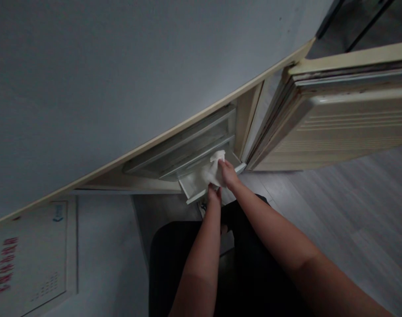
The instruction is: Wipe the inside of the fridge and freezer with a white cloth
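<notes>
A crumpled white cloth or tissue [216, 172] is bunched between my two hands, over a pulled-out pale drawer [194, 184] low in the freezer. My right hand [228, 173] is closed around the right side of the white piece. From below, my left hand [214, 193] grips its lower end near the drawer's front edge; its fingers are partly hidden. Whether the piece is cloth or paper I cannot tell.
Closed drawers [188, 143] sit above the pulled-out one. The open freezer door [352, 119] stands to the right. A wall panel with red writing [32, 255] is at lower left. Grey wooden floor [326, 207] extends on the right.
</notes>
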